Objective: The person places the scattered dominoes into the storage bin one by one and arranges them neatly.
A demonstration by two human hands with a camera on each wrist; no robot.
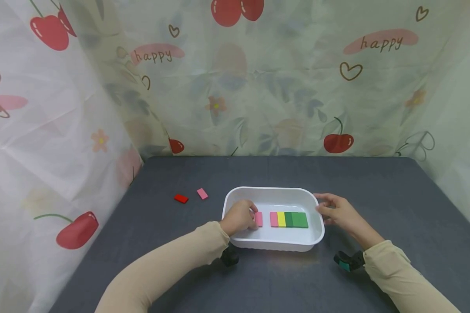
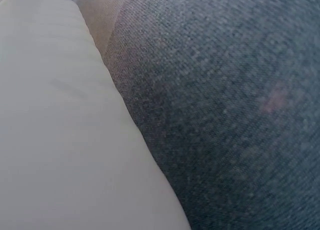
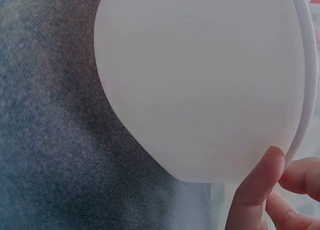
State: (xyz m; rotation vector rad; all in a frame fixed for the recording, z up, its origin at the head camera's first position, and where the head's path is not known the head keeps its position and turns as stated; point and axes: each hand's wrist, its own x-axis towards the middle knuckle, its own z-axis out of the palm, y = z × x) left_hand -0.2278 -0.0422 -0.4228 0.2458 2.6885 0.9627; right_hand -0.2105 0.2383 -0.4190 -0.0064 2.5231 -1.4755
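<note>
My left hand (image 1: 239, 216) reaches over the left rim into a white plastic tray (image 1: 274, 241). Its thumb and finger pinch a small pink tile (image 1: 259, 219), partly hidden by them. To the right of that tile, across a short gap, a row lies on the tray floor: a pink tile (image 1: 273, 219), a yellow tile (image 1: 281, 219) and green tiles (image 1: 299, 220), side by side. At the tray's right end my right hand (image 1: 334, 210) holds the rim. The right wrist view shows the thumb (image 3: 257, 182) against the outer wall and fingers (image 3: 302, 175) at the rim.
On the dark table (image 1: 203, 169), left of the tray, lie a red tile (image 1: 181, 198) and another pink tile (image 1: 202, 194). A printed curtain (image 1: 235, 87) hangs behind and along the sides. The tray wall (image 2: 70, 120) fills much of the left wrist view.
</note>
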